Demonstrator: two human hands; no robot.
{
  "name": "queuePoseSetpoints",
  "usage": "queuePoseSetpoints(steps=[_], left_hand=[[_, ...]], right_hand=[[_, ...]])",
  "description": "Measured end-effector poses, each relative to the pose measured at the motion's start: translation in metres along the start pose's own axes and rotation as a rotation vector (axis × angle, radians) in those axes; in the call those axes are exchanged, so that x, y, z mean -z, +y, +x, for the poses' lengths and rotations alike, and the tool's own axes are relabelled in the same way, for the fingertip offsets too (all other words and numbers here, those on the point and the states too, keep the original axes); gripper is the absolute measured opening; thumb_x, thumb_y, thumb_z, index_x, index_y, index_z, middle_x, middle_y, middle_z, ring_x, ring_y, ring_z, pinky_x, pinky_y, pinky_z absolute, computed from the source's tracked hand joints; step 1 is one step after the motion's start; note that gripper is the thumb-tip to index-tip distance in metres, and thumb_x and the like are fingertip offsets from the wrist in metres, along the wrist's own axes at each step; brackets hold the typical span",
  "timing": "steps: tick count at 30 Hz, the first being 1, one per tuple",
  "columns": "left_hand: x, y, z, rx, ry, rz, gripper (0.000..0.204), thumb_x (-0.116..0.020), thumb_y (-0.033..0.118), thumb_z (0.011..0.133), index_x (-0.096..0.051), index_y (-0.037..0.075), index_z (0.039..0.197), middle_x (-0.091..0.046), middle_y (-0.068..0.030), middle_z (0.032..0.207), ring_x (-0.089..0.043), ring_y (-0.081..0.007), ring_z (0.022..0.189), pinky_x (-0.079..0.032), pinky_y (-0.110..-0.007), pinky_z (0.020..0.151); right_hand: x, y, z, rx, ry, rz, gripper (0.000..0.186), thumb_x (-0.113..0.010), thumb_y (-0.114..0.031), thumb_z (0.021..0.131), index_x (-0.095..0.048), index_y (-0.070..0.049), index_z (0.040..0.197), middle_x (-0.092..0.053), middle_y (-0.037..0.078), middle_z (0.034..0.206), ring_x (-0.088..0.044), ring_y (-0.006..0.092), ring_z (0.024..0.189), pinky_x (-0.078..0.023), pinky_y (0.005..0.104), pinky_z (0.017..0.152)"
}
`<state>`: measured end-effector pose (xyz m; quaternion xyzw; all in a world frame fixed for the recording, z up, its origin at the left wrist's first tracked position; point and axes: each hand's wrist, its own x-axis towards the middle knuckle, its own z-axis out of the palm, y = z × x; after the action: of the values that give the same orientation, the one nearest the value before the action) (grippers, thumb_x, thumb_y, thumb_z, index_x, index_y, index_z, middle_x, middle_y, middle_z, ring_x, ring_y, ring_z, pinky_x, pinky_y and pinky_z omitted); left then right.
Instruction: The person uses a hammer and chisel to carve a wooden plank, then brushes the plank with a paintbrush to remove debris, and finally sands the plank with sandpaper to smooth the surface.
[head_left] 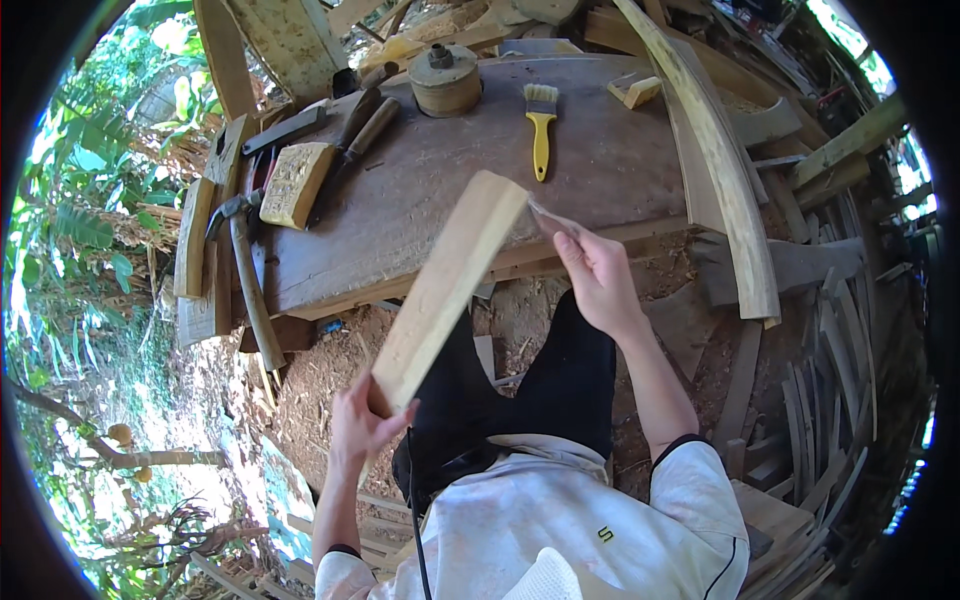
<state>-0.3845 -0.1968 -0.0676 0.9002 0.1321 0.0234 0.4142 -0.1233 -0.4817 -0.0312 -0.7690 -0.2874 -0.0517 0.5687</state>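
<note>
I hold a pale wooden plank (pixel 445 280) slanting in front of me. My left hand (pixel 372 420) is closed round its lower end. My right hand (pixel 595 275) is at the upper right, pinching a thin, flat brown piece (pixel 553 222) against or beside the plank's top corner; what that piece is, I cannot tell. A yellow-handled paintbrush (pixel 542 140) lies on the wooden bench (pixel 630 180) beyond the plank.
On the bench are a hammer (pixel 247 260), a rough wood block (pixel 298 185), chisels (pixel 360 135), a round wooden object (pixel 445 85) and a small offcut (pixel 635 92). A long curved timber (pixel 735 190) runs down the right side. Stacked strips (pixel 820 400) lie lower right.
</note>
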Motion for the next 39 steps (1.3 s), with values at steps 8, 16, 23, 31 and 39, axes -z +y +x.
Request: queuePoseSetpoints(steps=[8, 16, 23, 31, 39], left_hand=[[-0.007, 0.005, -0.008, 0.093, 0.006, 0.022, 0.057, -0.090, 0.037, 0.072, -0.068, -0.001, 0.108, -0.063, -0.0095, 0.063, -0.067, -0.0221, 0.054, -0.053, -0.038, 0.056], [-0.004, -0.019, -0.008, -0.079, 0.015, 0.223, 0.060, -0.092, 0.045, 0.072, -0.065, 0.001, 0.105, -0.067, -0.0132, 0.065, -0.073, -0.0321, 0.059, -0.058, -0.041, 0.059], [-0.010, -0.025, -0.014, -0.113, 0.000, 0.158, 0.061, -0.092, 0.045, 0.071, -0.065, 0.003, 0.105, -0.064, -0.0107, 0.061, -0.071, -0.0297, 0.054, -0.056, -0.040, 0.057], [-0.010, -0.019, -0.019, -0.106, -0.039, 0.156, 0.062, -0.092, 0.044, 0.070, -0.067, 0.002, 0.108, -0.065, -0.0101, 0.061, -0.070, -0.0284, 0.054, -0.055, -0.038, 0.055], [-0.009, -0.011, -0.019, -0.025, -0.052, 0.161, 0.062, -0.091, 0.042, 0.071, -0.067, 0.000, 0.110, -0.068, -0.0126, 0.066, -0.073, -0.0295, 0.058, -0.057, -0.039, 0.058]], right_hand=[[0.009, -0.002, -0.004, -0.104, 0.126, 0.032, 0.039, -0.055, -0.025, 0.118, -0.068, 0.008, 0.135, -0.069, 0.004, 0.089, -0.054, 0.0056, 0.081, -0.047, 0.0265, 0.072], [-0.003, 0.005, -0.009, -0.039, 0.107, 0.168, 0.039, -0.051, -0.018, 0.117, -0.062, 0.006, 0.147, -0.075, 0.004, 0.113, -0.055, 0.0043, 0.090, -0.048, 0.0233, 0.080], [-0.013, -0.012, 0.002, -0.023, -0.023, 0.244, 0.037, -0.056, -0.012, 0.114, -0.065, -0.001, 0.148, -0.074, 0.001, 0.109, -0.040, 0.0034, 0.072, -0.037, 0.0216, 0.065], [-0.024, -0.004, -0.005, 0.071, 0.044, 0.108, 0.034, -0.055, -0.013, 0.115, -0.068, 0.000, 0.143, -0.079, 0.014, 0.122, -0.060, 0.0075, 0.081, -0.049, 0.0238, 0.075], [-0.019, -0.011, 0.001, 0.055, 0.030, 0.054, 0.034, -0.054, -0.012, 0.115, -0.068, 0.003, 0.141, -0.075, 0.020, 0.136, -0.075, 0.0252, 0.123, -0.055, 0.0337, 0.101]])
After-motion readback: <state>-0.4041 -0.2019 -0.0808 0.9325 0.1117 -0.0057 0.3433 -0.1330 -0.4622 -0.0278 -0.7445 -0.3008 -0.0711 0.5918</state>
